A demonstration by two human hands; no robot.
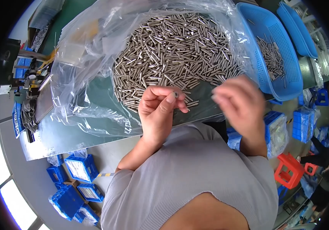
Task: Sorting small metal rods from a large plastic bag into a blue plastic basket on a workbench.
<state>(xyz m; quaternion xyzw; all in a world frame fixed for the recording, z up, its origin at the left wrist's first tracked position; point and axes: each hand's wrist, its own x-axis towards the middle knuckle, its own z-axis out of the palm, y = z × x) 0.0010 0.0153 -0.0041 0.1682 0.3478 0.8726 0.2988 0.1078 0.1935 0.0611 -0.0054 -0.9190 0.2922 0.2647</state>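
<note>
Left hand (158,109) is raised above the near edge of the table, its fingers curled in, pinching one small metal pin (176,94) between thumb and forefinger so that the pin's round end faces up. Right hand (238,100) hangs just to the right of it, blurred; its fingers are bent and loosely spread toward the pile, and whether it grips anything I cannot tell. The two hands are near each other but apart.

Just beyond both hands lies a broad heap of metal pins (172,53), all alike, thin and silver, spilled across a clear plastic bag (87,57) that is spread out flat and crumpled at its left side. The bag rests on a green table (57,130) whose near edge runs below the left hand.

To the right of the heap, touching the bag's edge, a blue plastic basket (283,76) stands tilted on the table with a smaller scatter of the same pins in its bottom. A second blue basket (300,32) sits behind it, farther right.

Nearer, the person's grey sleeves and shirt (195,172) fill the lower middle. On the floor to the left are several blue crates (81,168), some wrapped in clear film. To the right on the floor stand a red stool (289,170) and more blue boxes (304,122).
</note>
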